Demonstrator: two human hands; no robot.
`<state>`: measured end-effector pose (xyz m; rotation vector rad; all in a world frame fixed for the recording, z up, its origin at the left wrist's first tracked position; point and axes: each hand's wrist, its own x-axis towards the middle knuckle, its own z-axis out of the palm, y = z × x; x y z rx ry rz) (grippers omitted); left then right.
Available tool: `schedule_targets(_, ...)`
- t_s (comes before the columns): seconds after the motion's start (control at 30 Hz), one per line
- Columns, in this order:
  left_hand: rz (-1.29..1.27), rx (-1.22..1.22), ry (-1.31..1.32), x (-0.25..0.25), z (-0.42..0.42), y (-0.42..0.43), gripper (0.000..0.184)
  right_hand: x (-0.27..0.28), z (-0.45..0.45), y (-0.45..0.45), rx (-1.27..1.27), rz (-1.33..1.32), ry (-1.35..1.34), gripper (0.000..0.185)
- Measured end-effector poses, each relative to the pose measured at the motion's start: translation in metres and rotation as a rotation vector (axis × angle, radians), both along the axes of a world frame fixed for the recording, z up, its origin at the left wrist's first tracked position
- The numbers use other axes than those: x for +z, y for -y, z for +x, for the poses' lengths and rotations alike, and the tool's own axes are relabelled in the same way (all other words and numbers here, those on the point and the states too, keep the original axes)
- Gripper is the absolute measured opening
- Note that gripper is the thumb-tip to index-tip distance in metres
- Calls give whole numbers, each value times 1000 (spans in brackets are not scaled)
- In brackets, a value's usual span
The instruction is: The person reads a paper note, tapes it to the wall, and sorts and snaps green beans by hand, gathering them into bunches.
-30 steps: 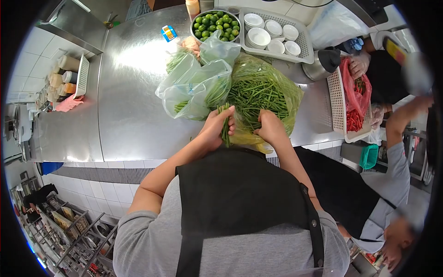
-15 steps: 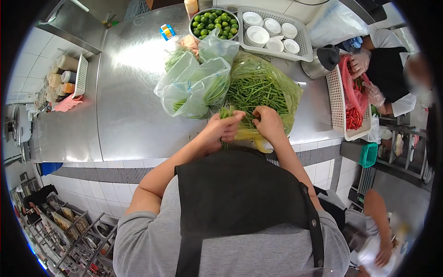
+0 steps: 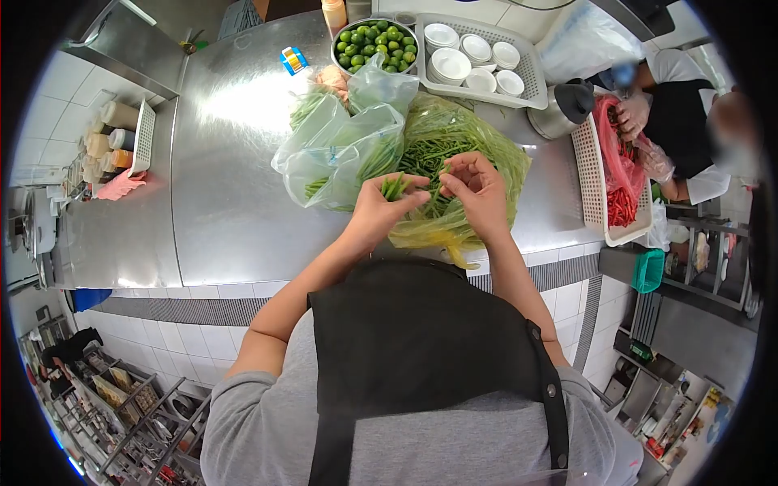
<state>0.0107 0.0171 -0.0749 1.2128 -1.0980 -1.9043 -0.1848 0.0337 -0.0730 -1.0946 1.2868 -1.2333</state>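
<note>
My left hand (image 3: 382, 204) is closed round a bunch of green beans (image 3: 394, 189), at the near left side of a yellowish plastic bag (image 3: 496, 130). The bag lies wide open and holds a heap of green beans (image 3: 429, 151). Over the heap, my right hand (image 3: 474, 188) has its thumb and fingers brought together near a bean tip; whatever it pinches is too small to make out. Clear plastic bags (image 3: 340, 146) with more green beans inside rest just left of the yellowish bag.
A bowl of green limes (image 3: 374, 47) and a basket (image 3: 531, 77) of white dishes stand at the back. A metal jug (image 3: 559, 109) is to their right. A co-worker's gloved hands (image 3: 634, 113) are at a red bag (image 3: 616, 154) of chillies in a white basket (image 3: 593, 182).
Both my hands have moved up and forward over the bean heap, and the beans in my left hand have tilted. The person at the lower right has gone from view.
</note>
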Motion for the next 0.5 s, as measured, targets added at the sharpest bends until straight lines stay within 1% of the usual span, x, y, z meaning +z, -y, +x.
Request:
schedule_targets(0.07,-206,-2,-55,-13,-3,2,26,6,4,1,80,-1,135,16)
schedule_targets(0.1,-207,1,-55,-14,-1,2,26,7,6,1,82,-2,134,16)
schedule_targets(0.17,-207,-43,74,-12,2,4,21,9,8,1,71,19,112,10)
schedule_targets(0.2,-208,-41,75,-12,3,4,21,10,9,1,73,19,113,10)
schedule_targets(0.27,-234,-37,126,-12,5,4,20,12,10,2,17,-16,-15,5)
schedule_targets(0.3,-235,-36,128,-12,6,4,20,11,10,3,18,-17,-14,5)
schedule_targets(0.37,-292,-74,179,-12,7,4,17,9,6,4,23,-25,-135,10)
schedule_targets(0.4,-293,-75,179,-13,7,4,17,9,4,5,23,-25,-135,10)
schedule_targets(0.47,-397,-86,276,-15,8,3,18,8,0,5,142,121,-59,12)
schedule_targets(0.5,-398,-84,278,-13,8,3,18,7,-2,6,144,120,-58,12)
